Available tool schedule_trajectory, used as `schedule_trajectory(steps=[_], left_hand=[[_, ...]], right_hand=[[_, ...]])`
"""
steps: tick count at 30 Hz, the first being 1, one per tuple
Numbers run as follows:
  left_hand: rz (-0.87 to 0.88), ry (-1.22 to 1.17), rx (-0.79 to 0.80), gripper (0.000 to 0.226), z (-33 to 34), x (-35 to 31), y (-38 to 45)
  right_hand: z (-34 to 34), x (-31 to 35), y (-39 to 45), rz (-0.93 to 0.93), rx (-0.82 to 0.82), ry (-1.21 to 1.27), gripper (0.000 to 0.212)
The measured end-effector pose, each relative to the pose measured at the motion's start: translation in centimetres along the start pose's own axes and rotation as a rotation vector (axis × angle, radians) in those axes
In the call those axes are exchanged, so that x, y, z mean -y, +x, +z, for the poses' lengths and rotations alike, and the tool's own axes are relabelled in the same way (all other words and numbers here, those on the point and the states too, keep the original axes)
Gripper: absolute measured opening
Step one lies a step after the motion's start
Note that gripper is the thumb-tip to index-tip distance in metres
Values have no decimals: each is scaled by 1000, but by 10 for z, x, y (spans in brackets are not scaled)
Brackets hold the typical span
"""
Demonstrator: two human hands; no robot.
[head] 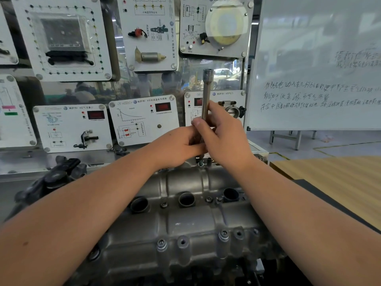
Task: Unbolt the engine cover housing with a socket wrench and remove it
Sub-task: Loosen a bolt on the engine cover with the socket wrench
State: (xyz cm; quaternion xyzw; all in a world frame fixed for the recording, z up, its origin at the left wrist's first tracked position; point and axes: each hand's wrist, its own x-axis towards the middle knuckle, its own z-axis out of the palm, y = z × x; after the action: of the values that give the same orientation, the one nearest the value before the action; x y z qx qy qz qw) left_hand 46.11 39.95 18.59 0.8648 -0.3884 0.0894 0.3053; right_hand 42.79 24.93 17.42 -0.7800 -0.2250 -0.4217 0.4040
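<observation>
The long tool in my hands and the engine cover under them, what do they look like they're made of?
The socket wrench looks like steel with a smooth brushed or plated finish: an even silvery sheen along its straight shaft. The engine cover housing looks like cast aluminium, though the alloy is a guess: dull grey, slightly grainy surface with rounded moulded bosses and ribs, unpainted.

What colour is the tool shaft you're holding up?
Bare silver-grey metal: the tool shaft, gripped by the right hand and left hand, shows best in the head view.
</observation>
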Motion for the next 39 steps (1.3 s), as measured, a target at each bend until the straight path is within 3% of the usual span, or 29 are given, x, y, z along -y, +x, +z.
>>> schedule_trajectory(steps=[5,11,14,18,21,25,28,31,33,39], left_hand=[[-14,-30,29,17,1,0,-3],[-10,16,13,13,-2,0,0],[0,-15,4,14,0,0,1],[-16,-79,4,15,1,1,-2],[-19,-90,18,27,0,2,-2],[-7,-33,15,7,-1,4,2],[8,-16,-8,15,-1,3,2],[-12,-55,-1,7,0,4,1],[-32,-71,9,18,0,2,-1],[-13,6,-2,9,-2,3,1]], right_hand=[[-2,2,0,47,41,14,21],[-2,3,0,54,73,42,40],[-3,4,0,-20,-17,13,25],[-3,3,0,-12,-1,-23,18],[-4,3,1,32,37,5,29],[-4,6,-2,20,37,38,47],[-3,7,-2,-13,-2,42,33],[-3,7,-1,10,12,7,21],[-4,6,0,54,36,16,18],[-5,10,-1,66,58,37,48]])
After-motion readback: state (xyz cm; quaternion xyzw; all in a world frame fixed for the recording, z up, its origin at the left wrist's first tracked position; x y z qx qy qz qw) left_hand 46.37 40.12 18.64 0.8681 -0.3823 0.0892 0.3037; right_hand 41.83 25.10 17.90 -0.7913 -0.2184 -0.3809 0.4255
